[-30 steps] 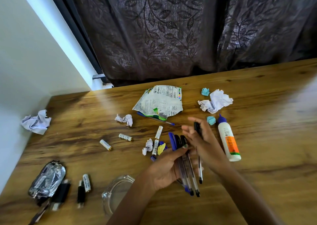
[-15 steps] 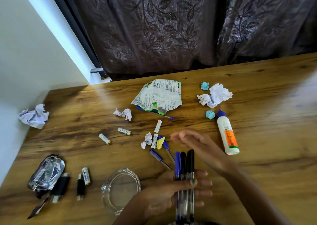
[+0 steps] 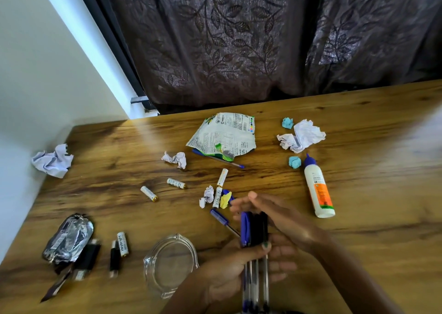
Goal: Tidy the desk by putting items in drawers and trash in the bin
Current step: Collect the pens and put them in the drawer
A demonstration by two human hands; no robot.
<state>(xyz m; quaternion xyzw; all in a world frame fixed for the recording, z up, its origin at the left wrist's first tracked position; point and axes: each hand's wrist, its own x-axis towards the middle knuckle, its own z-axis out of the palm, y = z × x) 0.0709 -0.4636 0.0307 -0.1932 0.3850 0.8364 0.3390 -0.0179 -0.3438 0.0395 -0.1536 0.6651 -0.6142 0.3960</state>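
Observation:
My left hand (image 3: 236, 269) grips a bundle of capped pens (image 3: 254, 232), blue and black, held upright near the desk's front edge. My right hand (image 3: 275, 214) reaches leftward over the pen caps with fingers extended, holding nothing. Just beyond its fingertips lies a loose blue pen (image 3: 221, 219) beside a yellow scrap (image 3: 225, 199) and white batteries (image 3: 218, 196). A second blue pen (image 3: 218, 158) sticks out from under a crumpled snack wrapper (image 3: 223, 134).
Crumpled papers (image 3: 301, 135) (image 3: 53, 160) (image 3: 175, 158), teal paper balls (image 3: 294, 161), a glue bottle (image 3: 319, 189), more batteries (image 3: 176, 183), a glass ashtray (image 3: 171, 264), a foil packet (image 3: 69, 238) and black USB sticks (image 3: 114, 258) lie on the wooden desk (image 3: 370, 218). A curtain hangs behind.
My left hand drew the pen bundle toward the front edge and stood it upright. My right hand let go of its black pen into the bundle and now reaches left, empty.

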